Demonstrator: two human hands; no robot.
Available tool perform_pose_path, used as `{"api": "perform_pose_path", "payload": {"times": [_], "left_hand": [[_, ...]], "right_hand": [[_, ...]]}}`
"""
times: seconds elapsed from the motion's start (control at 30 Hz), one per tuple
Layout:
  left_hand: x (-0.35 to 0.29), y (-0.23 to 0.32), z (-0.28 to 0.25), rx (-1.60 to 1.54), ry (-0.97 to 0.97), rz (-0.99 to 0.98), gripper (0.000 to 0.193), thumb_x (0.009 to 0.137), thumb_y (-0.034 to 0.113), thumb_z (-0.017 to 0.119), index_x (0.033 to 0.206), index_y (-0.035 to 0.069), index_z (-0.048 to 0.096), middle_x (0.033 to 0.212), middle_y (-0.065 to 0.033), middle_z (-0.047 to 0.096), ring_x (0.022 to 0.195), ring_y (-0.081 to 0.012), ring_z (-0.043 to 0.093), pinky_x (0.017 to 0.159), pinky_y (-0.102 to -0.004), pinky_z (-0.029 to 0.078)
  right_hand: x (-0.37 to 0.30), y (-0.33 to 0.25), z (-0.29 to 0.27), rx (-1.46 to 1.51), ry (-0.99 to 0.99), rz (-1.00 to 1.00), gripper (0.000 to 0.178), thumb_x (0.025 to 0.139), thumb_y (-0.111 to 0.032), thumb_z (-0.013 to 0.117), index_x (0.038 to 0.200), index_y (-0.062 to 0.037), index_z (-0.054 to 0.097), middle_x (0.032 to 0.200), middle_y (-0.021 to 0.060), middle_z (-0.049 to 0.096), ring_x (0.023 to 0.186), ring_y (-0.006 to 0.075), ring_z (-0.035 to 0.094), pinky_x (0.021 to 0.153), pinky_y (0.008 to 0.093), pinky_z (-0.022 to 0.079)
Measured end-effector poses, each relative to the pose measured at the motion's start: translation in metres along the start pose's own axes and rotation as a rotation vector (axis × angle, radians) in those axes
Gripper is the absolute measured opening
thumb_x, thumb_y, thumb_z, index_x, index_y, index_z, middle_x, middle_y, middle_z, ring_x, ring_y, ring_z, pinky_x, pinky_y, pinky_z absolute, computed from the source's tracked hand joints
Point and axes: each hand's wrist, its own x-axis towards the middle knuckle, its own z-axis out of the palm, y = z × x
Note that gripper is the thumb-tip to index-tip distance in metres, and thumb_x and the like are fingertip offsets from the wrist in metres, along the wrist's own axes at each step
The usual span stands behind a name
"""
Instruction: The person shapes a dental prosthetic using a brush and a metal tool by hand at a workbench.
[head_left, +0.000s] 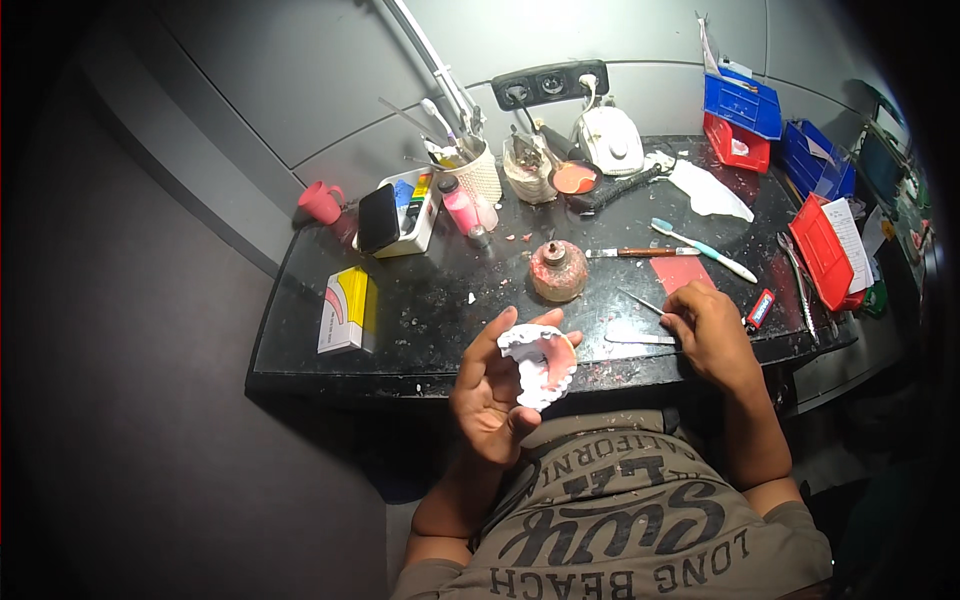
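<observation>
In my left hand (488, 400) rests a white plaster dental cast (528, 370) with pink wax along its inner curve, tilted up over the table's front edge. The fingers curl round its back and the thumb is at its lower end. My right hand (712, 335) is closed, low over the table at the right, pinching a thin pointed metal instrument (640, 301) whose tip points left. Beside those fingers lies a flat metal blade (640, 339), its right end hidden by the hand. A stained round spirit burner (558, 272) stands beyond the cast.
On the black table (420, 300) are a wax knife (650, 252), pink wax sheet (678, 272), toothbrush (705, 249), pliers (798, 285), pink bottle (466, 208) and yellow-white box (348, 310). Tool pots (478, 175), a pan of pink wax (574, 179) and red and blue bins (742, 105) stand behind.
</observation>
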Motion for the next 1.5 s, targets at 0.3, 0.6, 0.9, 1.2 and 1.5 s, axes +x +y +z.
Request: {"api": "perform_pose_path", "payload": {"times": [0.3,0.6,0.9,1.2,1.5], "left_hand": [[-0.004,0.0,0.005,0.141,0.058,0.048,0.096,0.083,0.044,0.08,0.155,0.006,0.029,0.142,-0.0329,0.046,0.119,-0.0416,0.062,0.101,-0.0477,0.052],[-0.008,0.006,0.005,0.159,-0.144,0.148,0.071,0.088,0.007,0.073,0.151,0.005,0.039,0.143,-0.0278,0.042,0.128,-0.0373,0.054,0.103,-0.0435,0.052],[-0.001,0.012,-0.014,-0.488,0.157,-0.318,0.065,0.102,0.042,0.033,0.124,-0.014,0.058,0.082,-0.0289,0.062,0.072,-0.0295,0.06,0.06,-0.0358,0.047],[-0.003,0.016,-0.024,-1.057,-0.045,-0.505,0.067,0.103,0.04,0.029,0.104,-0.018,0.064,0.076,-0.0292,0.064,0.057,-0.0338,0.06,0.055,-0.0372,0.048],[-0.007,0.01,-0.029,-1.124,-0.133,-0.501,0.067,0.106,0.036,0.02,0.105,-0.016,0.063,0.071,-0.028,0.056,0.048,-0.0297,0.057,0.043,-0.0387,0.046]], "right_hand": [[-0.001,0.001,0.003,0.004,0.021,0.003,0.008,0.087,-0.005,0.069,0.089,0.0005,0.064,0.087,0.017,0.063,0.087,0.0367,0.063,0.078,0.0433,0.05],[-0.004,0.005,0.007,0.052,0.057,-0.007,0.009,0.087,-0.005,0.069,0.09,0.0017,0.063,0.087,0.017,0.061,0.085,0.0355,0.062,0.077,0.0421,0.049],[-0.003,0.001,0.007,0.096,0.07,-0.014,0.008,0.087,-0.001,0.068,0.091,0.0039,0.063,0.086,0.0167,0.063,0.078,0.0314,0.064,0.073,0.0368,0.049],[-0.001,0.006,0.014,0.091,0.076,-0.014,0.009,0.089,-0.001,0.067,0.092,0.0045,0.062,0.086,0.013,0.062,0.077,0.022,0.06,0.073,0.0312,0.047],[-0.001,0.006,0.016,0.091,0.084,-0.006,0.009,0.089,-0.001,0.068,0.093,0.0046,0.063,0.086,0.0112,0.062,0.076,0.0195,0.06,0.073,0.0296,0.047]]}}
